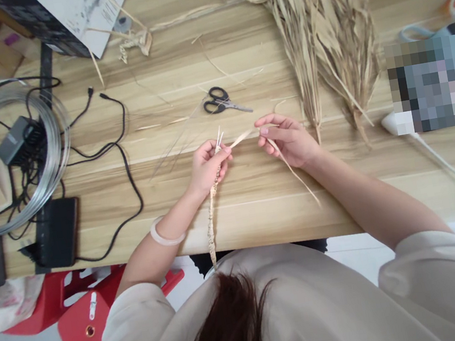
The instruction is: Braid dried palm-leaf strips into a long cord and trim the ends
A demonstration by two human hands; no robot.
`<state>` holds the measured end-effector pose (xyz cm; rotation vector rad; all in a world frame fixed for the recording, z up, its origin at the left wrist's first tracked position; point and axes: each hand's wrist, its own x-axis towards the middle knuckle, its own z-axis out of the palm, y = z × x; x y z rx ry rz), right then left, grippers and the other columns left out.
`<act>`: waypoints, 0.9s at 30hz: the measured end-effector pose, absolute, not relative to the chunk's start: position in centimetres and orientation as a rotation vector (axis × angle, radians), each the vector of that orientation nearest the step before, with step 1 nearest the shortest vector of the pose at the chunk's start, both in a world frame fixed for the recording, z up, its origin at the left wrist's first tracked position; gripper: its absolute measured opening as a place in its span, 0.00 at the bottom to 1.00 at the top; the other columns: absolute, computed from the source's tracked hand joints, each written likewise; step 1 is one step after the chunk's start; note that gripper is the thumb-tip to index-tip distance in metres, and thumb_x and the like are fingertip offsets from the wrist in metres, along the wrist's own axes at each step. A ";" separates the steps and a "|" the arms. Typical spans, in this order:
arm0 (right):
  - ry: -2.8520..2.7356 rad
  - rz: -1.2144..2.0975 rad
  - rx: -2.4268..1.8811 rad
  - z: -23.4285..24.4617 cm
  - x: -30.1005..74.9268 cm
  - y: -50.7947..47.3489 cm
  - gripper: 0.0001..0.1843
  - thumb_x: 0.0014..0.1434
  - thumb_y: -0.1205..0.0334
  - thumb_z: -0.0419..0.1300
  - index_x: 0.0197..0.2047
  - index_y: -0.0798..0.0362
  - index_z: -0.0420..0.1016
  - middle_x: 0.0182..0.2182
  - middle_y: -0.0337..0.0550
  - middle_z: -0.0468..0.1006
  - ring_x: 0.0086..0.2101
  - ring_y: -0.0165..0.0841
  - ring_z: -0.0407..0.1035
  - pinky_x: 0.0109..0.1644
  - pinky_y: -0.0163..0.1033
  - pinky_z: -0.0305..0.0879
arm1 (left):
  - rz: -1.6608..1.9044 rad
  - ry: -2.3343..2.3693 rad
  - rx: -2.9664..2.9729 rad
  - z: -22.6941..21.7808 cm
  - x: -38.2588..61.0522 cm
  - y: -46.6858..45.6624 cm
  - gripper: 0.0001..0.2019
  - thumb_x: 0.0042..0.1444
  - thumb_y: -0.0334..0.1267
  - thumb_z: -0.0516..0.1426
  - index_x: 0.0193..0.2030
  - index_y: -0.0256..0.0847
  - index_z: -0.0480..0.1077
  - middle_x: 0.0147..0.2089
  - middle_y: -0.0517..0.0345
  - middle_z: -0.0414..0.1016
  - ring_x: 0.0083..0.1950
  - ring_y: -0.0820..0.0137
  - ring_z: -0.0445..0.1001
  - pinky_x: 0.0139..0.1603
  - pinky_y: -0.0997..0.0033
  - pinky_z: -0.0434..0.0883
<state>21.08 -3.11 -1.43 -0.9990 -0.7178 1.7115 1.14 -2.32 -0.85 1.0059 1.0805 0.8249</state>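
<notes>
My left hand [208, 166] is closed around the top of a braided straw cord [211, 220] that hangs down past the table's front edge. A few thin strand ends stick up from its pinch. My right hand [287, 138] pinches a loose dried leaf strip [292, 170] that runs from the braid's top across to its fingers and trails down over the wooden table [260, 211]. The two hands sit close together, a little in front of black-handled scissors [222, 101].
Two bundles of dried leaves [326, 31] lie at the back right. A wire coil [53, 159], black adapters and cables [127, 170] crowd the left. A knotted straw piece [138, 41] lies at the back. A white cable [449, 168] runs at right. Red stools [83, 328] stand below.
</notes>
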 end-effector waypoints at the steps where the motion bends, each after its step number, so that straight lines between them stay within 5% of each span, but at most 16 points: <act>1: -0.752 1.736 -1.004 -1.4 21.3 -3.0 0.14 0.47 0.63 0.68 0.37 0.55 0.72 0.19 0.35 0.77 0.14 0.21 0.63 0.12 0.24 0.53 | 0.837 1.081 1.001 -0.9 0.9 -2.1 0.12 0.46 0.38 0.62 0.30 0.38 0.62 0.22 0.68 0.69 0.11 0.84 0.57 0.08 0.82 0.50; 7: -0.885 1.735 -1.113 -1.4 22.1 -2.7 0.10 0.43 0.66 0.69 0.27 0.58 0.72 0.18 0.39 0.76 0.12 0.20 0.60 0.09 0.24 0.45 | 0.848 1.043 1.039 -1.2 -0.3 -0.8 0.11 0.47 0.39 0.61 0.30 0.39 0.61 0.21 0.69 0.67 0.12 0.85 0.56 0.09 0.83 0.48; 16: -0.960 1.860 -1.166 -1.1 22.7 -2.6 0.12 0.41 0.65 0.72 0.29 0.59 0.76 0.17 0.40 0.76 0.11 0.20 0.59 0.08 0.25 0.42 | 0.834 1.049 1.067 -1.6 -0.5 -0.4 0.12 0.44 0.35 0.61 0.30 0.40 0.60 0.23 0.68 0.69 0.12 0.85 0.57 0.10 0.82 0.48; 27: -1.136 1.804 -1.260 -0.7 22.1 -3.0 0.09 0.42 0.66 0.70 0.24 0.60 0.73 0.15 0.41 0.76 0.10 0.21 0.61 0.08 0.25 0.49 | 0.865 1.018 1.148 -1.2 -0.6 -0.6 0.10 0.44 0.32 0.61 0.29 0.39 0.61 0.27 0.67 0.66 0.13 0.86 0.57 0.09 0.83 0.47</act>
